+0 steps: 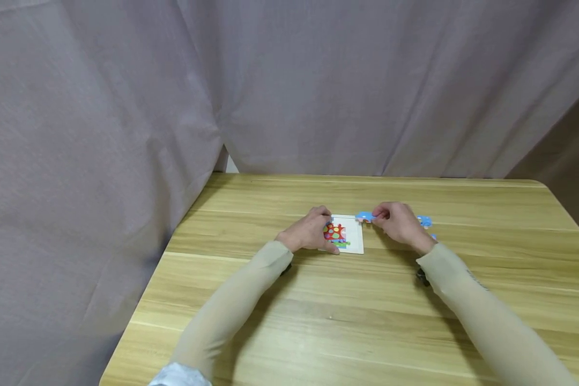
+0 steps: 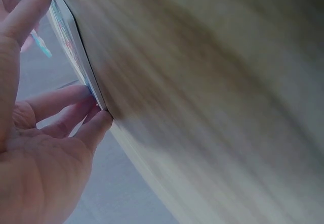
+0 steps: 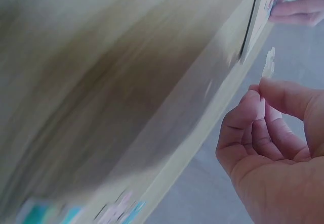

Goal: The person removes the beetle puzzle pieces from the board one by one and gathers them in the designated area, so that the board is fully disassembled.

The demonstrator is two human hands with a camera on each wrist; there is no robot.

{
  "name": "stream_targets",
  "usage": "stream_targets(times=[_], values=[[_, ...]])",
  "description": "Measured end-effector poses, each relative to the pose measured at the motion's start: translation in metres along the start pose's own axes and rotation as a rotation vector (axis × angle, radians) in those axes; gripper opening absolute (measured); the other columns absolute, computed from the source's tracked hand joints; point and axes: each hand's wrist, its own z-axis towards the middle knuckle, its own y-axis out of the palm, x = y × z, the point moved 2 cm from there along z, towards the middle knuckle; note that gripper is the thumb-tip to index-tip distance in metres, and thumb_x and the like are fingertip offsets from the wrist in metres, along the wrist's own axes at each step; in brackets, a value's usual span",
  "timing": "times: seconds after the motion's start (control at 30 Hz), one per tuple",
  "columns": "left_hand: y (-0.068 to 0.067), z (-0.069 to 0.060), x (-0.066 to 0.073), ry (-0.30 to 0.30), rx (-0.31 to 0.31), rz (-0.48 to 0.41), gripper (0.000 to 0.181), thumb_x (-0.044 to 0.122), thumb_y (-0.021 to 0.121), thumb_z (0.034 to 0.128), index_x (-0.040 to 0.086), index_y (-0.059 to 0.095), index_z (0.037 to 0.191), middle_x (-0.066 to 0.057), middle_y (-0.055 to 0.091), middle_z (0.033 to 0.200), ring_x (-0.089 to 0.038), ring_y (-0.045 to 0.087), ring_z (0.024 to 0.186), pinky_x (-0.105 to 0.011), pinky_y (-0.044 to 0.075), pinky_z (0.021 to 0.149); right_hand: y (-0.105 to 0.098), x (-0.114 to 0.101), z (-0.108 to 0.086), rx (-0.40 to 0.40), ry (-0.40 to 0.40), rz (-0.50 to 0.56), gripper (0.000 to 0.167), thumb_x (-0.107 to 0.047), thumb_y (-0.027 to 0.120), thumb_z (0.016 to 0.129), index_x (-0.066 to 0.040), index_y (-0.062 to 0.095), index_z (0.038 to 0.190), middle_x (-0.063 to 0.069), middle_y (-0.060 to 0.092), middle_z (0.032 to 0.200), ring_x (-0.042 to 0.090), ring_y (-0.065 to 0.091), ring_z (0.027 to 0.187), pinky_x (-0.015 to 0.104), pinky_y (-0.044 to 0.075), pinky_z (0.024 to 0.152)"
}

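A white puzzle board [image 1: 356, 244] lies on the table, its left part filled with a red piece with coloured dots and other bright pieces. My left hand [image 1: 312, 230] grips the board from its left side, thumb at the near edge and fingers at the far edge. In the left wrist view the fingertips [image 2: 98, 120] meet the board's rim. My right hand [image 1: 398, 222] pinches a blue puzzle piece [image 1: 364, 216] between thumb and forefinger. It is held above the board's far right corner, and the right wrist view shows the piece [image 3: 269, 64] edge-on, apart from the board.
Loose blue puzzle pieces [image 1: 424, 221] lie on the table just right of my right hand, partly hidden by it. The wooden table [image 1: 318, 321] reaches back to a grey curtain [image 1: 309, 86], which also hangs along the left side.
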Motion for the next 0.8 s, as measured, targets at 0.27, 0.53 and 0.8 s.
stream_targets(times=[0.27,0.53,0.8], values=[[0.0,-0.001,0.0,-0.007,-0.005,0.009,0.084,0.05,0.094,0.0846,0.003,0.065,0.147,-0.005,0.049,0.163,-0.022,0.044,0.151,-0.028,0.049,0.12,-0.016,0.02,-0.01,-0.009,0.063,-0.018,0.017,-0.009,0.068,0.105,0.005,0.072,0.113,0.014,0.072,0.096,0.012,0.061,0.073,0.025,0.048,0.071],[0.0,-0.001,0.0,-0.001,-0.002,0.005,0.083,0.05,0.094,0.0844,0.003,0.065,0.147,-0.005,0.049,0.163,-0.022,0.044,0.151,-0.028,0.049,0.12,-0.032,0.045,-0.019,0.006,0.112,-0.019,0.017,-0.009,0.068,0.105,0.005,0.072,0.112,0.015,0.072,0.096,0.014,0.059,0.073,0.025,0.049,0.064],[0.0,-0.001,0.0,-0.006,-0.005,-0.002,0.083,0.05,0.094,0.0843,0.004,0.065,0.147,-0.005,0.048,0.163,-0.021,0.043,0.152,-0.028,0.048,0.121,-0.041,0.061,-0.023,0.004,0.145,0.006,0.017,-0.006,0.067,0.105,0.008,0.071,0.113,0.017,0.069,0.095,0.011,0.058,0.06,0.023,0.049,0.057]])
